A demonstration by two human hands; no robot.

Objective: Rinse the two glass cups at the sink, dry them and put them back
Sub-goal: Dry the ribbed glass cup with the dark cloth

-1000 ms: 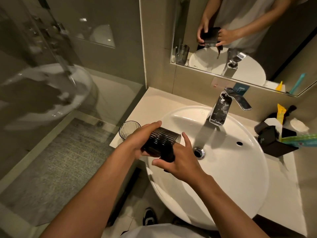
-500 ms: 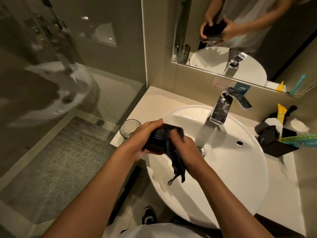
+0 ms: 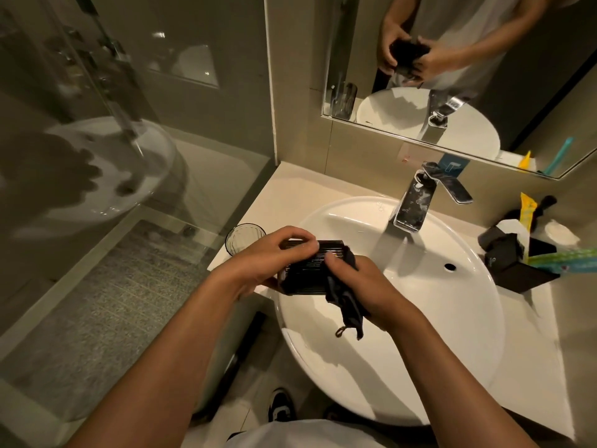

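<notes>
At frame centre our left hand grips the dark ribbed glass cup, our right hand pinches the black cloth; wet glass could slip into the white basin

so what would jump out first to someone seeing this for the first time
Two hands meet over the near left rim of the white basin: the left hand grips a dark ribbed glass cup on its side, and the right hand presses a dark cloth to it. A second glass cup stands upright on the counter just beyond them.
</notes>
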